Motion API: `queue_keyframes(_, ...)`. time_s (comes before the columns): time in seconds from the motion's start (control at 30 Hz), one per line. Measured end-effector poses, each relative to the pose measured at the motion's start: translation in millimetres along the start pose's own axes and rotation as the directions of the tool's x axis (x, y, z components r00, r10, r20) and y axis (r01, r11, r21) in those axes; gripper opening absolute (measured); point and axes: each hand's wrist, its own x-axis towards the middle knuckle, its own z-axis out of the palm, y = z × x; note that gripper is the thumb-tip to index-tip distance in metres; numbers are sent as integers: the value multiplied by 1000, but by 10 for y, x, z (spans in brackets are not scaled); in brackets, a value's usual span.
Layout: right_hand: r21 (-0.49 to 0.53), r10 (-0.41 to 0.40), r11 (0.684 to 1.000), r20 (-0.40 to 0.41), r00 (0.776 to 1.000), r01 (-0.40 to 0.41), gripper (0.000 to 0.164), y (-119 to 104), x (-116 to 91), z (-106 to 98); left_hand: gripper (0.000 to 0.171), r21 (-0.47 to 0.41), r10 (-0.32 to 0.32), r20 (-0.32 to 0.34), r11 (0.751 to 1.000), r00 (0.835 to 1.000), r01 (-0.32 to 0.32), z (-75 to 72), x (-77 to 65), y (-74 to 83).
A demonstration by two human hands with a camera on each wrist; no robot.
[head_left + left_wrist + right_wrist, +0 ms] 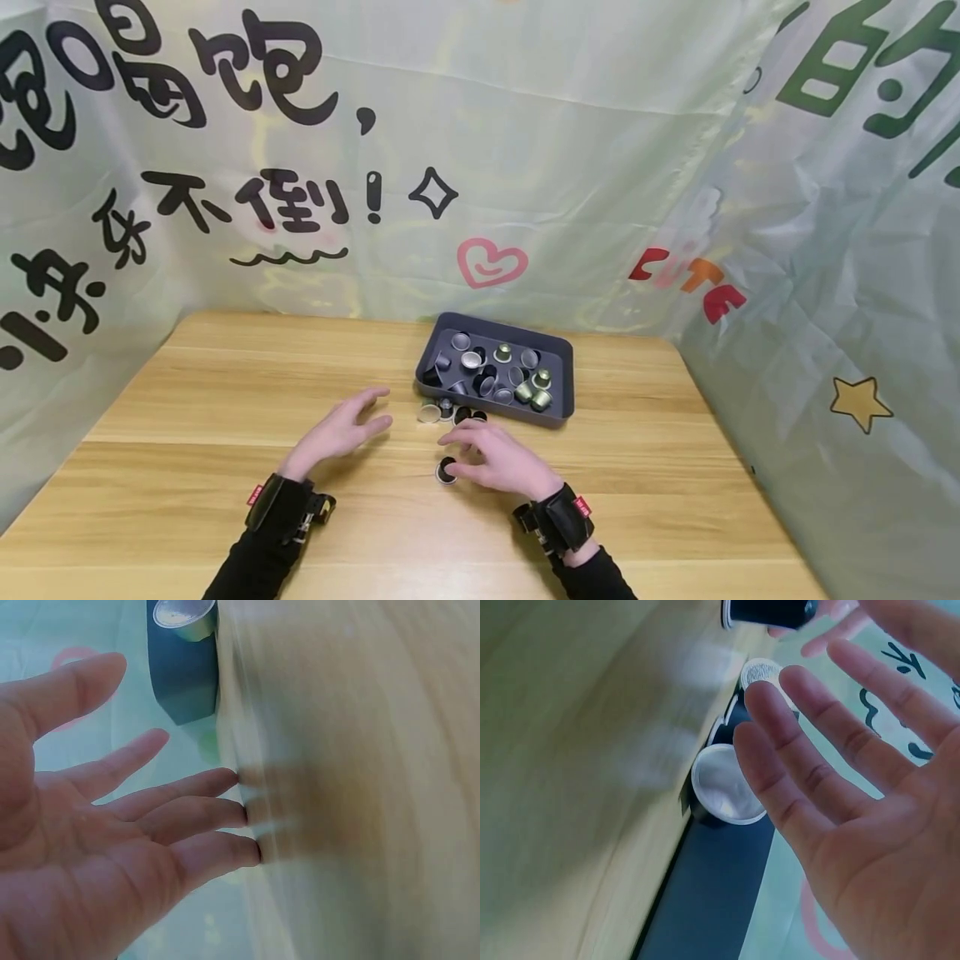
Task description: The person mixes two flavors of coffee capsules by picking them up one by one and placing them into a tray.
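Observation:
My left hand (337, 433) rests on the table left of the tray with its fingers stretched and nothing in them; the left wrist view shows fingertips touching the wood. My right hand (498, 458) hovers in front of the tray, fingers extended. Close to its thumb a black coffee capsule (446, 472) stands on the table, pale rim down; whether the thumb touches it I cannot tell. A row of several capsules (429, 414) lies along the tray's near edge, and one shows its silver lid (727, 784) behind the right fingers.
A dark grey rectangular tray (558, 417) stands at the back of the wooden table (225, 400), holding several black, silver, bluish and green capsules. A printed cloth (585, 167) hangs behind the table and at both sides.

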Motion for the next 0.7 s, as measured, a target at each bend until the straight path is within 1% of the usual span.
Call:
queue_keyframes(0.17,-37,20,999,32,999,-19,41,-54,24,52,58,-4,-9,14,1000,1000,9,-6,-4,20)
queue_keyframes(0.3,-53,26,998,53,998,-23,41,-88,29,94,58,3,-3,16,1000,1000,3,2,9,-3)
queue_keyframes(0.53,-68,23,997,43,999,-20,39,-95,36,127,56,16,10,14,1000,1000,-11,7,5,5)
queue_keyframes(0.7,-51,21,998,41,999,-19,33,-79,45,136,55,33,19,13,999,1000,-19,10,-1,-5)
